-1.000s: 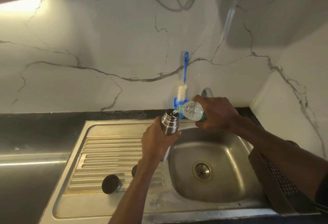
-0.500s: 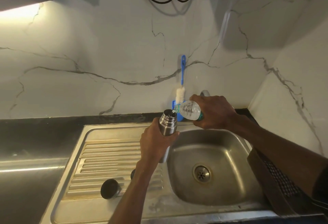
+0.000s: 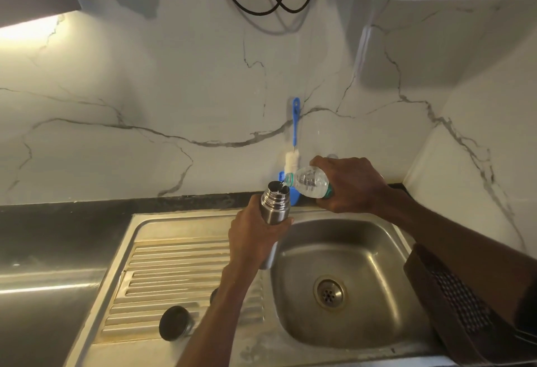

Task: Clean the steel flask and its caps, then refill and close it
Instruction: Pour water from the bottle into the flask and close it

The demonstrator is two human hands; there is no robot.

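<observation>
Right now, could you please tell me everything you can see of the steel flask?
The steel flask is a brushed-metal cylinder with a stepped, ringed neck and an open mouth; no cap is on it. It is held nearly upright above the sink's left edge. The left hand wraps round its middle, hiding most of the body; a bit of the lower end shows below the grip. A clear plastic bottle, tipped by the right hand, pours water into its mouth. How full it is cannot be seen.
</observation>
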